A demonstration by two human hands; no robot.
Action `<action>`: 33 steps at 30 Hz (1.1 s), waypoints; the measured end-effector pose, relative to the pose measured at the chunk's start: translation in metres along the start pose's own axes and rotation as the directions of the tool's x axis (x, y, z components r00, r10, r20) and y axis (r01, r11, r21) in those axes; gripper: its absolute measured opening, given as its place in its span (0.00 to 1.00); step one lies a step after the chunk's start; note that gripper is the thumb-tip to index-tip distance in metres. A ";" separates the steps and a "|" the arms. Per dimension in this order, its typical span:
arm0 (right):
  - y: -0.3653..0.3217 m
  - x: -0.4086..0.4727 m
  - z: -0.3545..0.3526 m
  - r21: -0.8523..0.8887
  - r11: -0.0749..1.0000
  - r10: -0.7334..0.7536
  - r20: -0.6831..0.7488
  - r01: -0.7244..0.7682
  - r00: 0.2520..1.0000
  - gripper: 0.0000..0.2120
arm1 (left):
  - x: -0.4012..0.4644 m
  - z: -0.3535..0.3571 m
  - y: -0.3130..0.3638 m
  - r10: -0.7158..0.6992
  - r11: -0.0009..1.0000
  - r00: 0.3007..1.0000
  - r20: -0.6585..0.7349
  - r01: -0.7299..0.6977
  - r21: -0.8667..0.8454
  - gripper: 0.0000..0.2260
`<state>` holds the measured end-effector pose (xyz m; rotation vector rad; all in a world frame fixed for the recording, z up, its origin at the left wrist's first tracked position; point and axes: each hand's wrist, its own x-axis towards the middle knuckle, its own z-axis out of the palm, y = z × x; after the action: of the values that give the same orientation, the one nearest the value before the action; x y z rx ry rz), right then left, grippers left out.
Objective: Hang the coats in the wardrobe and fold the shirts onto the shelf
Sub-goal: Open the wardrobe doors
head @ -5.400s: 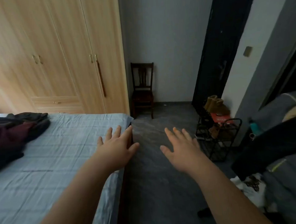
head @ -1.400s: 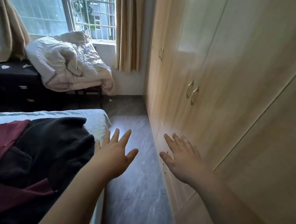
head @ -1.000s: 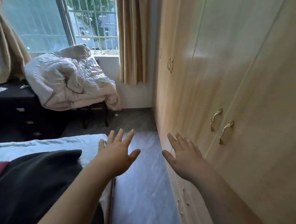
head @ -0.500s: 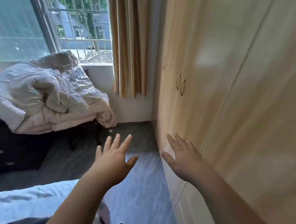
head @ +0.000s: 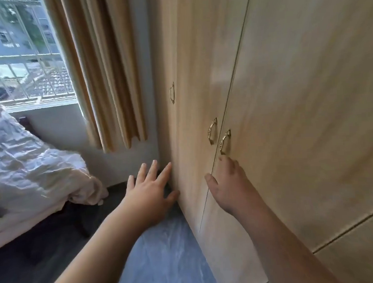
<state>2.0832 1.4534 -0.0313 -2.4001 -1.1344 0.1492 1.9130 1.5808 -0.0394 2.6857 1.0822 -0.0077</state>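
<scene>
The narrow floor strip (head: 165,257) runs between a quilt-covered bed (head: 31,171) and the closed wardrobe (head: 286,92) — coats and shirts out of view — so a door could swing into the left hand (head: 150,195) when the right hand (head: 229,186) — both spread, empty — pulls the nearest handle (head: 224,141).

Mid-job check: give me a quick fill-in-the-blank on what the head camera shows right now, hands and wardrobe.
1. The right hand reaches toward the nearest brass ____ on the wardrobe doors.
2. Both hands hold ____; the left hand is spread with straight fingers.
3. The wardrobe doors are all ____.
4. Left of the wardrobe, a tan ____ hangs beside the window.

Missing words: handle; nothing; closed; curtain
</scene>
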 end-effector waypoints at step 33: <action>-0.139 0.111 0.167 0.440 0.637 0.753 -0.531 -0.633 0.390 0.32 | 0.298 -0.015 -0.071 0.836 0.354 0.326 0.441 -0.935 0.019 0.33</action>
<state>2.0092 1.6749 -0.1021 -2.2786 0.2872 -0.3485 2.0792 1.8363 -0.0694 2.9377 -0.7120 -0.4635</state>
